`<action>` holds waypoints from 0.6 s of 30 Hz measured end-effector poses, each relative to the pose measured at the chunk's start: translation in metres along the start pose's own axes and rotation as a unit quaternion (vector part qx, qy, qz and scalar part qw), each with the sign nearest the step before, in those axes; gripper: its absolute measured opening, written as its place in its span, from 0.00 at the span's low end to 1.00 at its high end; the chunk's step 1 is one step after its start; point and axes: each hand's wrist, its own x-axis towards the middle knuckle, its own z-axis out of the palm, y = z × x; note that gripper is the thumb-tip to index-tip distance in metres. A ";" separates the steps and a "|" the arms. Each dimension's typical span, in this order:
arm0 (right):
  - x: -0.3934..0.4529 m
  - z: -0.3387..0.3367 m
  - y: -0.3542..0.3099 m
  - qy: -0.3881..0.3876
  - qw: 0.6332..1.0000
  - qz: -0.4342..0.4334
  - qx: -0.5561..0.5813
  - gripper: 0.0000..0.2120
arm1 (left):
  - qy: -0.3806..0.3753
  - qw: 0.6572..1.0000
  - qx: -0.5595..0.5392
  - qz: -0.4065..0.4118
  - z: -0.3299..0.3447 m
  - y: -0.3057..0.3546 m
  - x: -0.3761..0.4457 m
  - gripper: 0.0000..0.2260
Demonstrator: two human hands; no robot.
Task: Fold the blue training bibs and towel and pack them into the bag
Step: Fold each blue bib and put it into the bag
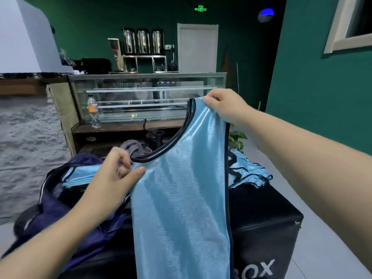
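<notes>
Held aloft over black box (261, 218): blue bib (181, 198), right hand (223, 107) pinching its shoulder strap, left hand (112, 174) gripping its neckline edge, navy bag (60, 208) alongside; slick fabric liable to slip, spoiling fold.

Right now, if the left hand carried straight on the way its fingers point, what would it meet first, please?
The left hand points rightward and pinches the held bib, so it would push further into that fabric first. The black box probably lies behind it; depth is unclear.
</notes>
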 end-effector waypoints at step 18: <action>0.158 0.180 0.151 -0.039 0.998 0.024 0.031 0.13 | 0.045 0.991 0.108 -0.066 0.042 -0.205 0.099 0.14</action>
